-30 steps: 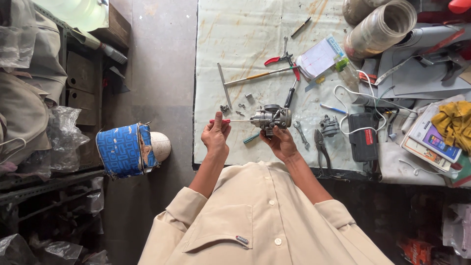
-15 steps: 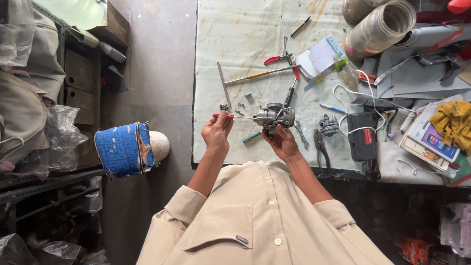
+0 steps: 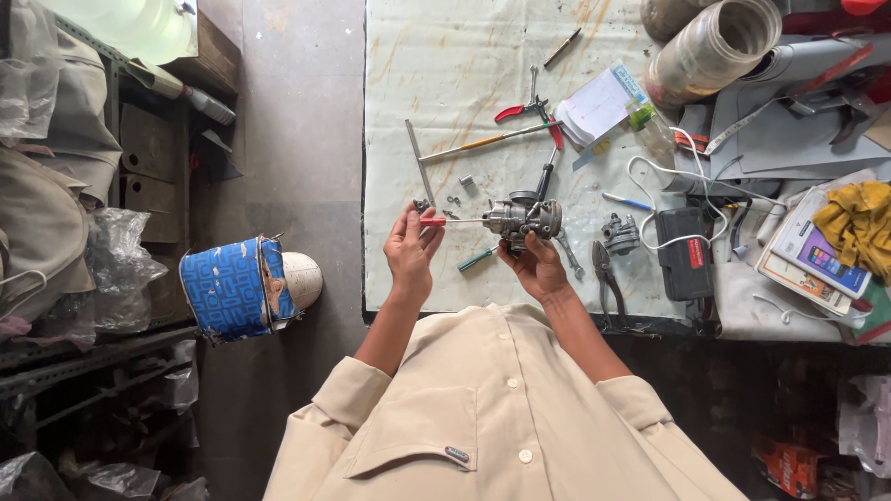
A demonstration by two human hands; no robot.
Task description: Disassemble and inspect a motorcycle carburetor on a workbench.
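My left hand (image 3: 413,249) grips a small red-handled screwdriver (image 3: 444,221) whose thin shaft points right into a grey metal carburettor (image 3: 524,216). My right hand (image 3: 534,264) holds that carburettor from below, above the near edge of the workbench (image 3: 445,74). A few small screws and metal bits (image 3: 455,190) lie on the bench just beyond my hands. A green-handled tool (image 3: 475,260) lies under the carburettor, between my hands.
Red-handled pliers (image 3: 529,109), a long yellow-handled screwdriver (image 3: 483,144), a second small metal part (image 3: 620,232), dark pliers (image 3: 605,278), a black box with white cable (image 3: 685,252), papers, rolls and a yellow cloth (image 3: 858,223) crowd the bench's right. A blue-wrapped stool (image 3: 232,288) stands left on the floor.
My left hand has brought the red screwdriver's tip in to the carburettor. The right hand has kept hold of the carburettor, nearly in the same place.
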